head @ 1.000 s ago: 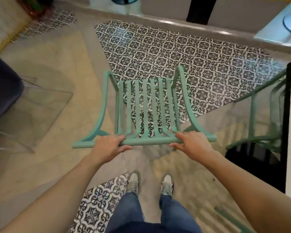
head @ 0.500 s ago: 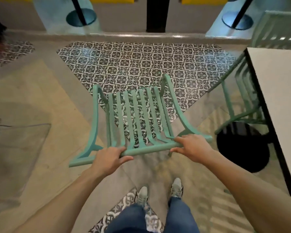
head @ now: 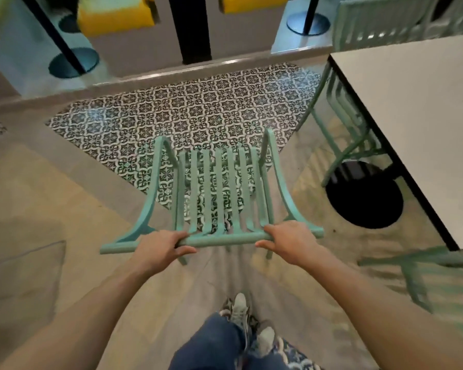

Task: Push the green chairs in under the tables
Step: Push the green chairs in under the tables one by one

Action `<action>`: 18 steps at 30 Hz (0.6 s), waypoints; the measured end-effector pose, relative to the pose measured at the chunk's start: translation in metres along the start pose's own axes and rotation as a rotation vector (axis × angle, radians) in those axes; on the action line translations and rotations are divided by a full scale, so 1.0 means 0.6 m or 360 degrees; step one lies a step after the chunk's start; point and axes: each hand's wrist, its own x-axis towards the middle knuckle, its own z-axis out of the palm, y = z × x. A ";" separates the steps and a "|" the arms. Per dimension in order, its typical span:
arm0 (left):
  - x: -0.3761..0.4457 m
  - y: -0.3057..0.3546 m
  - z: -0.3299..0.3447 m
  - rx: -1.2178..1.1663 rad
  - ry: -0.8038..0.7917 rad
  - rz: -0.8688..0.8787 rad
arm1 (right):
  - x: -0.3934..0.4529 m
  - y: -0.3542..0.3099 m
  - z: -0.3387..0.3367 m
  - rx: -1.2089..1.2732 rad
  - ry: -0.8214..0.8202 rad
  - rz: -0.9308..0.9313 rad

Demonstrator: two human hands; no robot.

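Left hand [head: 159, 249] grips the top rail of the green chair [head: 219, 198] near its L end, fingers curled over the far side, thumb on the near side. Right hand [head: 289, 243] holds the same rail near its R end, fingers wrapped over it, thumb pointing in along the rail. Both arms reach fwd from the bottom corners of the view.

Chair is seen from above & behind: slatted back and seat, two curved side frames, out in the open on the floor, part over the patterned tile patch [head: 198, 113] and part over plain floor. Can't tell if its legs touch the floor.

To the R, well apart from the held chair, a white bench [head: 417, 124] w/ dark edge on a black round base [head: 364, 196]. A second green chair [head: 350, 121] sits tucked under its near-left side; a third [head: 385, 22] is at its far side; a blurred fourth [head: 439, 284] at lower R.

Person's jeans & grey shoes [head: 241, 307] at bottom centre. Yellow seats [head: 115, 17] and black pole bases beyond a low ledge at the top
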 end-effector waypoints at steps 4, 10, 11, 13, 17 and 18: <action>0.010 -0.032 0.001 -0.0044 -0.0079 0.0126 | -0.026 -0.040 0.001 0.0043 0.0016 0.0163; 0.039 -0.073 -0.015 -0.0021 0.0043 0.0422 | -0.026 -0.086 0.010 0.0209 0.0045 0.0388; 0.042 -0.081 -0.014 0.0006 0.0077 0.0476 | -0.028 -0.097 0.009 0.0246 0.0042 0.0430; 0.058 -0.106 -0.019 0.0085 0.0083 0.0573 | -0.028 -0.128 0.007 0.0252 0.0038 0.0515; 0.082 -0.167 -0.030 0.0195 -0.0038 0.0743 | -0.023 -0.202 0.002 0.0248 0.0015 0.0680; 0.088 -0.180 -0.030 0.0199 -0.0072 0.0779 | -0.019 -0.214 0.003 0.0270 0.0016 0.0704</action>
